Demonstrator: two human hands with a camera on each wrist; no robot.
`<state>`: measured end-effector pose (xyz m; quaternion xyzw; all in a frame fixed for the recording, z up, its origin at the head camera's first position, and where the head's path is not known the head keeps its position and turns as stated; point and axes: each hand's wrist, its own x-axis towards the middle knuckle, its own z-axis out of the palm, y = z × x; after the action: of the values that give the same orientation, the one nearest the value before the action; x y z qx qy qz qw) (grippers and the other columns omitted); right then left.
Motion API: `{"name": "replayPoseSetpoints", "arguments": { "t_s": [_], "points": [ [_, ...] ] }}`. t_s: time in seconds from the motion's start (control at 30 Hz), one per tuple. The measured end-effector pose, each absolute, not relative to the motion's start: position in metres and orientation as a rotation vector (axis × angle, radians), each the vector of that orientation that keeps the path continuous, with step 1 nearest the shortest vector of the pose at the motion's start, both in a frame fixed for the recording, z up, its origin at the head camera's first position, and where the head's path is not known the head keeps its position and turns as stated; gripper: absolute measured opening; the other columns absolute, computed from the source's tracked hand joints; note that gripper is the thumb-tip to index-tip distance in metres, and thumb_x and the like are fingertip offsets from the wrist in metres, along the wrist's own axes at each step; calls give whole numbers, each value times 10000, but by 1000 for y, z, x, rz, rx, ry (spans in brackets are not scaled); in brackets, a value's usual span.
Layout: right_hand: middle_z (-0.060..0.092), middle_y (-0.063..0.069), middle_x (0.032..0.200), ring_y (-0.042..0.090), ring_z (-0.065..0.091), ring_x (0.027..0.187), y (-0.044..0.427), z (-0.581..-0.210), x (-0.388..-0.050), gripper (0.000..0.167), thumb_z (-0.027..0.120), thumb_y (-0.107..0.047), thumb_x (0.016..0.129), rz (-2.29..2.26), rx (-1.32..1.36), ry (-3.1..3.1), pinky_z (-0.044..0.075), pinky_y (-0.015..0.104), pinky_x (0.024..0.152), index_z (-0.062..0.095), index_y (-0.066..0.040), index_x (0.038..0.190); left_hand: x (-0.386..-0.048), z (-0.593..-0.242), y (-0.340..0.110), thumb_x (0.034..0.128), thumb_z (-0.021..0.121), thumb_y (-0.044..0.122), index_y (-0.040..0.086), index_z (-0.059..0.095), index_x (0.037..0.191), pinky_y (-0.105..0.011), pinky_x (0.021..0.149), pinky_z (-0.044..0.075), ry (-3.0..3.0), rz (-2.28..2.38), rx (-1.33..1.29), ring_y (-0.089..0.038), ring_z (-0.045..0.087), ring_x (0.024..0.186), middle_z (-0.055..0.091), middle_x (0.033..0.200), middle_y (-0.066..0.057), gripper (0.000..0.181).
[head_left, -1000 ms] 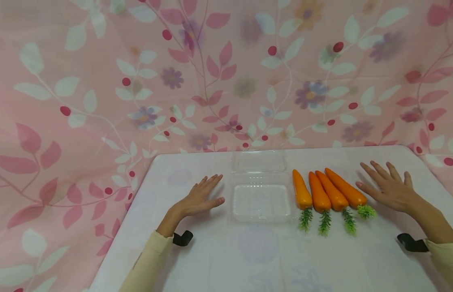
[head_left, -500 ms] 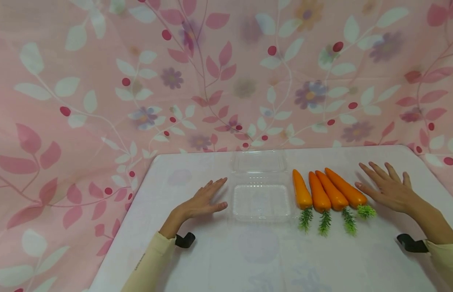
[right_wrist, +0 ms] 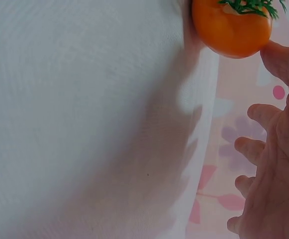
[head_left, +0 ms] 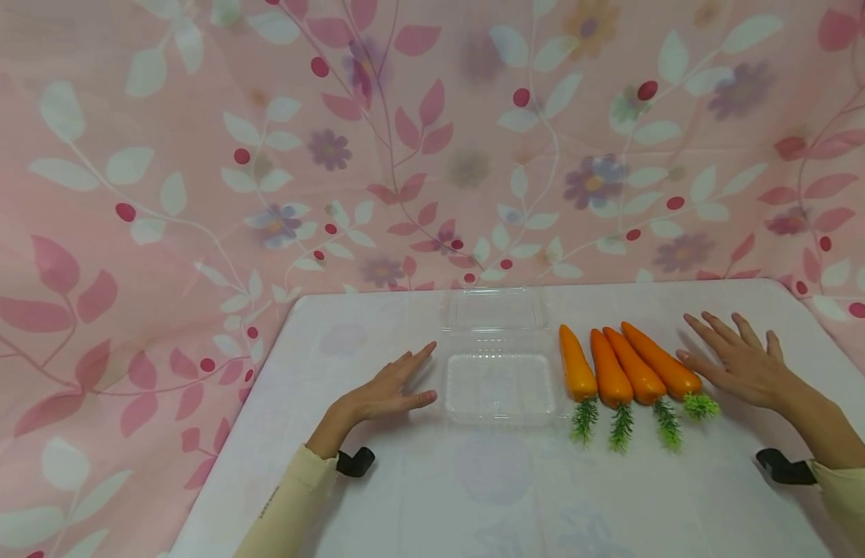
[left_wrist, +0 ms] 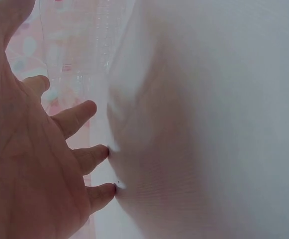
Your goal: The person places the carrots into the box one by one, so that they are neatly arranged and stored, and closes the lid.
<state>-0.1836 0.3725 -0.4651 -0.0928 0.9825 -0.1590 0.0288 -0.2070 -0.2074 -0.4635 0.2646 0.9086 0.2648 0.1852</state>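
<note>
A clear plastic container (head_left: 500,387) lies with its lid (head_left: 495,310) folded back toward the wall. Right of it, several orange carrots (head_left: 611,372) with green tops lie side by side. My left hand (head_left: 386,394) is spread just left of the container and holds nothing; the left wrist view shows its fingers (left_wrist: 75,118) apart, with part of the container (left_wrist: 107,30) beyond. My right hand (head_left: 746,364), fingers spread and empty, is beside the rightmost carrot. In the right wrist view the thumb of that hand (right_wrist: 276,149) appears near a carrot's thick end (right_wrist: 231,27); contact is unclear.
A white cloth covers the table (head_left: 432,496). Behind it hangs a pink floral curtain (head_left: 418,155), which also runs down the left side. A black strap piece (head_left: 356,463) is at the left wrist and another (head_left: 784,467) at the right.
My left hand has moved slightly right, closer to the container. My right hand has shifted very slightly left. The container and carrots have stayed in place.
</note>
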Motion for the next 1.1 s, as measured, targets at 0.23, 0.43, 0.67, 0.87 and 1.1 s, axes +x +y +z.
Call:
{"name": "replayPoseSetpoints", "arguments": {
  "t_s": [0.23,0.43,0.67,0.87,1.1],
  "points": [
    [117,340,1549,615,-103,1367,372,-465,-182,833,479,-538,984,-503,-295,3035,-176,783,945,90,-118,1590,-207,-464,-206,912,494,680,329,44,1598,-591,1156,52,2566,749,769,-322,59,1495,119,1633,86,892],
    [124,333,1552,606,-92,1374,373,-465,-182,833,484,-533,983,-501,-303,3048,-178,777,951,85,-129,1592,-206,-464,-206,913,506,672,337,45,1597,-581,1160,55,2566,744,761,-308,58,1497,179,1623,65,889],
    [160,344,1540,599,-65,1383,373,-465,-182,837,508,-518,976,-559,-314,3039,-161,777,964,89,-142,1595,-205,-464,-206,915,512,664,316,50,1600,-598,1153,52,2573,748,772,-321,69,1495,220,1616,37,896],
    [202,338,1531,588,4,1390,370,-466,-179,793,548,-465,973,-650,-358,3078,-124,786,976,173,-134,1587,-205,-462,-206,912,514,670,288,59,1603,-604,1151,45,2562,750,776,-327,67,1494,234,1616,-6,912],
    [366,312,1452,564,238,1317,370,-465,-176,682,639,-402,938,-712,-439,3146,45,806,987,392,-135,1515,-204,-460,-205,911,519,669,289,59,1603,-609,1149,48,2563,740,777,-328,73,1493,221,1619,9,914]
  ]
}}
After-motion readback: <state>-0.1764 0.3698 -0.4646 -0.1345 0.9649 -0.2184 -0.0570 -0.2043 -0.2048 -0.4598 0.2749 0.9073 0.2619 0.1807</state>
